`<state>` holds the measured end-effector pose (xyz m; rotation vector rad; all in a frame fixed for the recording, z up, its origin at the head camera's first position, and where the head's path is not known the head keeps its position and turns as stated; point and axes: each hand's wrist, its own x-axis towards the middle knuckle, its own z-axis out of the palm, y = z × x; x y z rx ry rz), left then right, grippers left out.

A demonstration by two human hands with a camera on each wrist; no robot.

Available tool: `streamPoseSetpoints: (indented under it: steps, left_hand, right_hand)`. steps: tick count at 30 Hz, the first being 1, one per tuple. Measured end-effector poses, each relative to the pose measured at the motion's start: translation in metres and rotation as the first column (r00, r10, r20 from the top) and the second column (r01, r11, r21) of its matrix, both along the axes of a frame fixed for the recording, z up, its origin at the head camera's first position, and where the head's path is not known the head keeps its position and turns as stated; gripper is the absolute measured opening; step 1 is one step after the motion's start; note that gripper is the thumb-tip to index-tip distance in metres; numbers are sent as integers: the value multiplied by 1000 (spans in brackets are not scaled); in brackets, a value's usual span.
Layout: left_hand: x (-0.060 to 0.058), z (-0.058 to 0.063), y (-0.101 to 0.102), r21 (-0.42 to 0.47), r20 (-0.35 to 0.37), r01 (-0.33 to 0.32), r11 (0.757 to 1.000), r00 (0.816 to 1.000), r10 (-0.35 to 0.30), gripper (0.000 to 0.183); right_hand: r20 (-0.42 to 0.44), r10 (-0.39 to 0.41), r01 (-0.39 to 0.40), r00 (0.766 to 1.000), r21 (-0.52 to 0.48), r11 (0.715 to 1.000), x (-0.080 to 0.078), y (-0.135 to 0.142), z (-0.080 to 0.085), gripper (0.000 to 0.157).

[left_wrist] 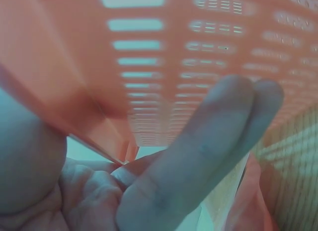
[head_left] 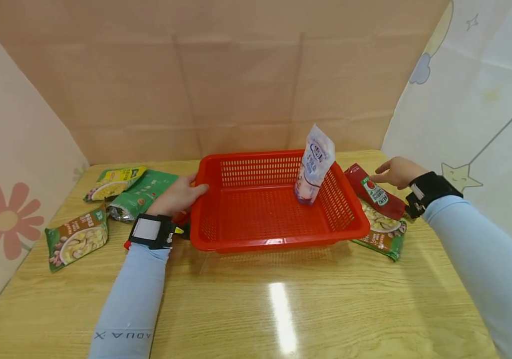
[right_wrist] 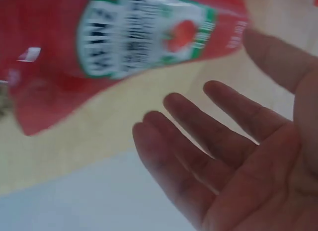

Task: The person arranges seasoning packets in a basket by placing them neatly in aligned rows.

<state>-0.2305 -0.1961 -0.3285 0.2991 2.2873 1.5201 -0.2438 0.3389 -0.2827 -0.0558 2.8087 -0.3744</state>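
At its left end, a red plastic basket point(head_left: 278, 243) is gripped by my left hand point(head_left: 175, 195), thumb over the rim. In the left wrist view, two fingers point(left_wrist: 198, 136) lie along the outside of the slotted basket wall point(left_wrist: 171, 87). A white and purple pouch point(head_left: 314, 159) stands tilted against the basket's right side, inside it. My right hand point(head_left: 398, 172) is beside a red Heinz pouch point(head_left: 390, 207), which lies partly over a green and brown food packet point(head_left: 384, 234). The right wrist view shows spread, relaxed fingers point(right_wrist: 218, 136) just off the red pouch point(right_wrist: 54, 67).
Left of the basket lie a yellow and green packet point(head_left: 117, 183), a green packet point(head_left: 148, 187) and a brown and green packet point(head_left: 78, 237). Something red sits partly hidden beneath the left wrist. Paper-covered walls point(head_left: 238, 89) bound the wooden table point(head_left: 220, 309) at the back and sides.
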Motion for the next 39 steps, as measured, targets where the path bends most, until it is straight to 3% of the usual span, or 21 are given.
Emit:
streamPoseSetpoints:
  steps: [4, 8, 16, 23, 25, 30, 39]
  left_hand:
    - [0, 1, -1, 10, 6, 6, 1000, 1000, -6, 45]
    - [1, 2, -1, 1, -2, 11, 1000, 1000, -11, 45]
    - [2, 4, -2, 0, -22, 17, 1000, 1000, -17, 44]
    - [3, 3, -1, -20, -33, 19, 1000, 999, -20, 44]
    - [9, 11, 1, -27, -33, 24, 999, 999, -25, 44]
    - [22, 30, 6, -25, -17, 37, 999, 999, -38, 44]
    - [7, 6, 0, -19, -24, 14, 1000, 1000, -15, 44]
  right_hand:
    - [8, 34, -35, 999, 60, 998, 7, 5, -20, 80]
    - [20, 39, -39, 999, 43, 998, 13, 2, -34, 83]
    - [-20, 62, -62, 998, 0, 998, 19, -5, -45, 54]
    - [13, 51, -52, 999, 48, 998, 18, -13, -54, 95]
    - [27, 30, -31, 999, 55, 998, 18, -17, -55, 98]
    - [-3, 15, -14, 1000, 92, 996, 11, -20, -57, 80]
    - [-154, 35, -6, 987, 183, 983, 11, -27, -62, 45]
